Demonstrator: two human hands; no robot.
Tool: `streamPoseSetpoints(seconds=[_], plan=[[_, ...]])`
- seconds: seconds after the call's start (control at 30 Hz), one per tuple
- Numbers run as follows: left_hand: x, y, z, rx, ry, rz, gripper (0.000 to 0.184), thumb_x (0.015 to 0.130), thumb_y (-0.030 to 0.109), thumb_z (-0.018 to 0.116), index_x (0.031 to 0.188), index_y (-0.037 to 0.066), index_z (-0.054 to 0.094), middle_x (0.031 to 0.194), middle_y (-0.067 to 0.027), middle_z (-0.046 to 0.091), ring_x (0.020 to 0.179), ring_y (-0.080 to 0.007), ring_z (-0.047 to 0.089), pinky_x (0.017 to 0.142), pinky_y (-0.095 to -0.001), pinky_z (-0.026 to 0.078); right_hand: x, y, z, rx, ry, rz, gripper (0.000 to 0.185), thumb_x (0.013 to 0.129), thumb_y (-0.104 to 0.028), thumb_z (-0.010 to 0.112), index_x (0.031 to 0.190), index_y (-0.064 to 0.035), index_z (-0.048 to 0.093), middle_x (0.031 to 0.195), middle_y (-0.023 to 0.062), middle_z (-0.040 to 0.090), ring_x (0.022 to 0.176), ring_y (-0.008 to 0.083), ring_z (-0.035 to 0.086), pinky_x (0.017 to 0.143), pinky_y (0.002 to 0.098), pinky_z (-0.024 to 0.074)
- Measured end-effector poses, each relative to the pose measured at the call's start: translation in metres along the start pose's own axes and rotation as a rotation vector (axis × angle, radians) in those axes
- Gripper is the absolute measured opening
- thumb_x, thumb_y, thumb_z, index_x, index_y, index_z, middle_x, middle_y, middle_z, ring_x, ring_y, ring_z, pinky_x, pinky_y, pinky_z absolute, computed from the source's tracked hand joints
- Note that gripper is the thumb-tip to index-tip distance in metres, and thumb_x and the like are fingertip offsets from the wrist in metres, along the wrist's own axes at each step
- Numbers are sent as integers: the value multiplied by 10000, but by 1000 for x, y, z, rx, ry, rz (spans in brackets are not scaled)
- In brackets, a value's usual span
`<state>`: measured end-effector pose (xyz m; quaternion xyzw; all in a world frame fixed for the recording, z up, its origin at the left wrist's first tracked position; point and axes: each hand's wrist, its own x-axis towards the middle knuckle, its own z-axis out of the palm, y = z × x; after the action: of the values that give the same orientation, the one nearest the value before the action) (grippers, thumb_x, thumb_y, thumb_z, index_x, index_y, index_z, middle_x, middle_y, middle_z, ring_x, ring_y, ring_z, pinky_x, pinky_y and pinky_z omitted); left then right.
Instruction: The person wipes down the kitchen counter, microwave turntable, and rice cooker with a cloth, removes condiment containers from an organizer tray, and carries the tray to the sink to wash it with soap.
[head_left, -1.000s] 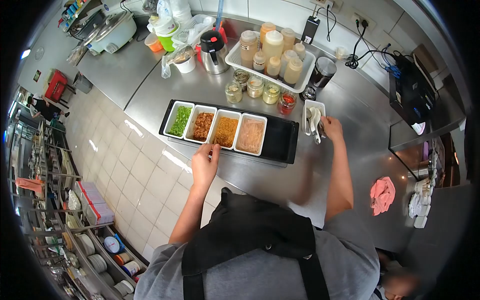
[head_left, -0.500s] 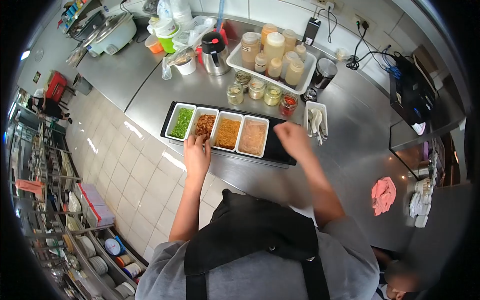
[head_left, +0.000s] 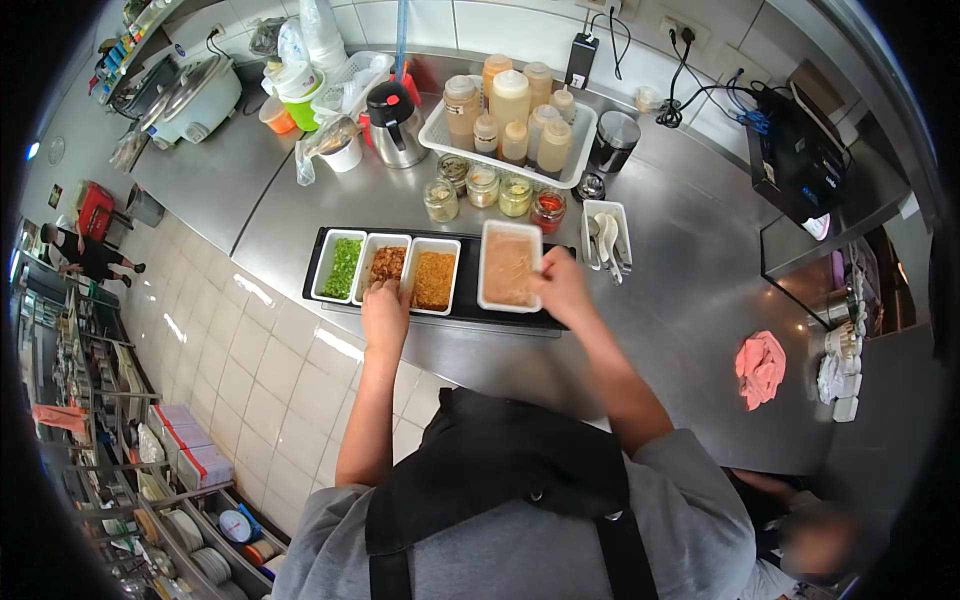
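My right hand (head_left: pixel 562 287) grips the right edge of a white container of pale shreds (head_left: pixel 510 268), lifted above the black tray (head_left: pixel 470 297). My left hand (head_left: pixel 385 312) has its fingers at the front edge of the container of reddish-brown bits (head_left: pixel 384 262); whether they pinch it is hard to tell. Left of that one stands a container of chopped green pieces (head_left: pixel 341 267). To its right is a container of orange-brown crumbs (head_left: pixel 434 277). All three sit in the tray.
Behind the tray are several small jars (head_left: pixel 482 187) and a white basket (head_left: pixel 437 133) of squeeze bottles. A white bin of spoons (head_left: pixel 621 225) stands to the right, with a pink cloth (head_left: pixel 760 370) farther off. Two other people (head_left: pixel 88 252) (head_left: pixel 815 540) are at the far left and lower right.
My right hand has moved left from the spoon bin to the pale-shred container and lifted it. My left hand has shifted left, from the orange-brown container to the reddish-brown one.
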<state>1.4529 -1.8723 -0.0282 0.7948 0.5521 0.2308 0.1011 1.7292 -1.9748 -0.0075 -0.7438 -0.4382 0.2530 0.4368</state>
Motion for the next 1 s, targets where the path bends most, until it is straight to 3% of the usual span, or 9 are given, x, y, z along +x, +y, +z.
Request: streamPoseSetpoints(seconds=[0.13,0.27,0.33,0.47,0.63,0.73,0.87,0.93,1.0], plan=[[0,0,4,-6,22,-14,131,802,79,657,851,-41,674,811,-219,630,783,-385,612,709,-450,488,11,-23,-92,67,-1,117,193,765,-107,658,887,-15,542,706,75,619,622,116,558,548,310,465],[-3,2,4,-40,17,-39,134,818,92,653,867,-31,678,844,-213,635,809,-390,605,731,-461,486,48,19,-171,-177,201,11,199,782,-128,642,914,-1,564,672,139,624,597,185,579,564,348,458],[-5,4,-1,-43,1,-83,146,831,112,651,885,-21,681,879,-207,642,856,-394,599,771,-475,482,73,56,-201,-349,310,-22,216,789,-151,662,931,-13,576,751,135,644,670,228,608,643,358,481],[-3,7,-19,-37,172,-165,136,842,114,643,896,-1,690,853,-195,631,832,-380,593,770,-456,483,121,139,-230,-531,417,166,272,834,-252,627,1008,-48,581,909,152,685,872,332,662,766,424,499],[5,-20,-39,262,329,-141,151,849,141,658,957,42,694,879,-138,644,876,-339,593,791,-433,485,166,224,-235,-607,427,331,281,848,-257,609,1054,-67,584,978,164,685,936,351,656,821,439,497],[8,-39,-36,300,242,-174,215,825,172,681,1004,55,697,945,-134,658,933,-330,595,819,-437,485,178,244,-238,-612,418,365,291,866,-271,593,1071,-65,586,1025,179,677,967,358,650,850,449,489],[15,-47,-34,320,110,-166,263,797,215,706,1008,59,708,958,-135,670,943,-331,607,826,-432,492,186,221,-234,-765,434,450,372,900,-343,579,1081,-19,578,1054,205,666,1006,374,633,871,459,478],[19,-54,-29,300,64,-156,259,792,215,709,997,56,712,944,-138,671,938,-333,610,824,-434,493,156,146,-204,-875,634,34,441,923,-403,555,1065,13,579,1024,212,668,984,398,625,855,480,473],[21,-59,-24,301,64,-116,235,780,224,720,945,57,717,916,-144,672,919,-338,615,804,-447,495,135,80,-166,-567,347,-39,423,937,-408,545,1060,-8,611,976,182,676,919,358,639,818,457,479]])
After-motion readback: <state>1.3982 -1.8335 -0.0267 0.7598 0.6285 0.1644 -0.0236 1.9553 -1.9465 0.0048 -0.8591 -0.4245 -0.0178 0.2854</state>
